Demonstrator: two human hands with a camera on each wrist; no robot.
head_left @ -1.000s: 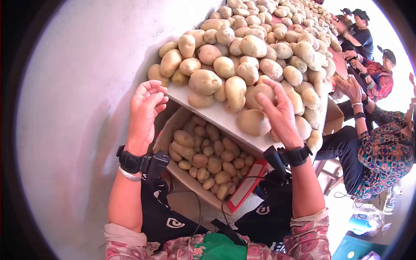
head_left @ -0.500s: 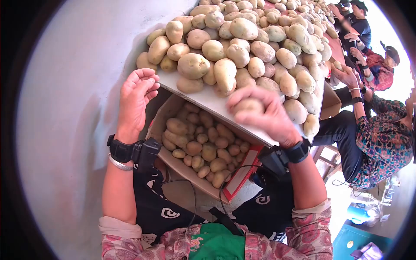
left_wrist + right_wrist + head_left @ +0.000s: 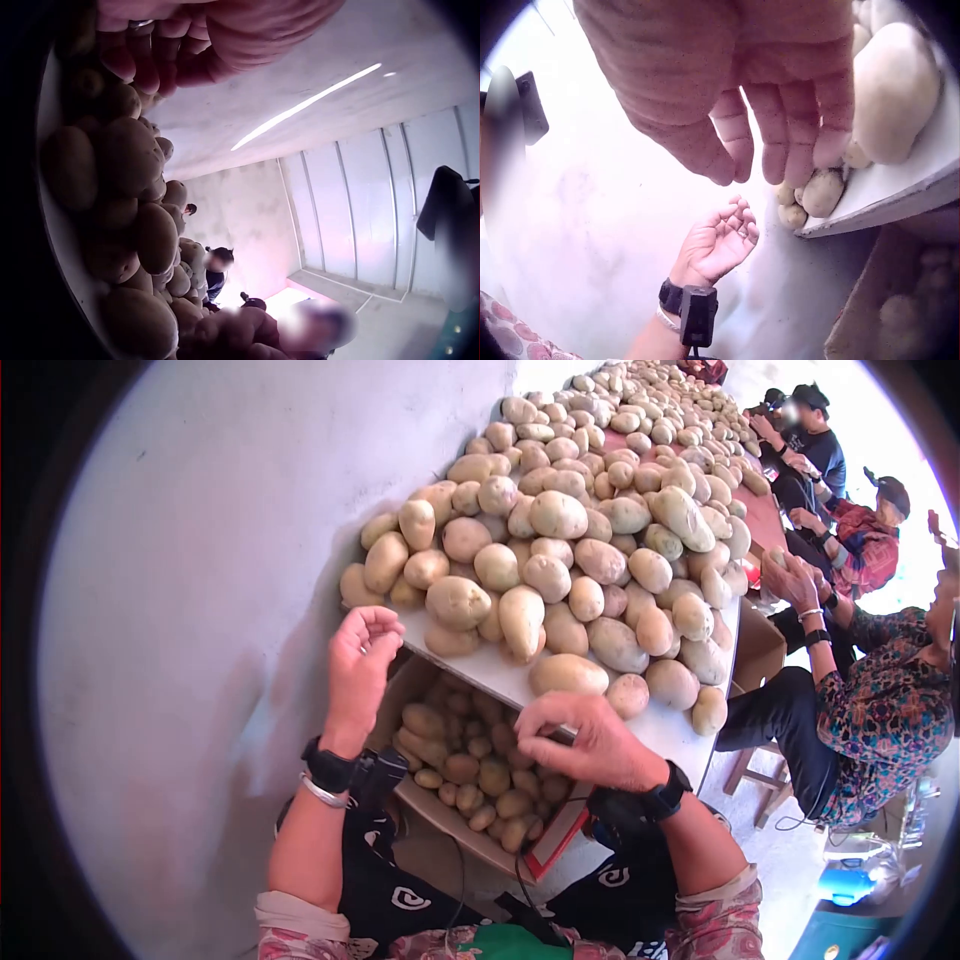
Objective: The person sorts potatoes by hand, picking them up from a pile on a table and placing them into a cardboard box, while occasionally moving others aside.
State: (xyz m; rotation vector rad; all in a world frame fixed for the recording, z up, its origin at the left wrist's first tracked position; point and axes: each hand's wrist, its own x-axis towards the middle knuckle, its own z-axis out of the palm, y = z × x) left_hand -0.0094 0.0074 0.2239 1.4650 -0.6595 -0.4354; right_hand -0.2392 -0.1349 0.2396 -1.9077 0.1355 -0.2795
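My right hand (image 3: 582, 738) hangs over the front edge of the table, above the box. Its fingers are loosely bent, with nothing between them in the right wrist view. Just beyond its knuckles a large oval potato (image 3: 568, 674) lies at the table's edge. My left hand (image 3: 362, 665) is raised by the table's left corner, palm inward and fingers loosely curled around nothing. Nearest to it are potatoes at the pile's left end, such as a knobbly one (image 3: 458, 603). Below, an open cardboard box (image 3: 437, 812) holds many smaller potatoes (image 3: 461, 768), partly hidden by my right hand.
The potato pile (image 3: 600, 560) runs back along the table (image 3: 672, 726). A pale wall (image 3: 200, 610) closes off the left side. On the right, a person in a patterned shirt (image 3: 880, 695) sits close by, with others farther back. A wooden stool (image 3: 765, 785) stands there too.
Half a second ago my right hand held a potato at the table's edge; now it is empty and lower, over the box. My left hand stays loosely curled. The head view has shifted.
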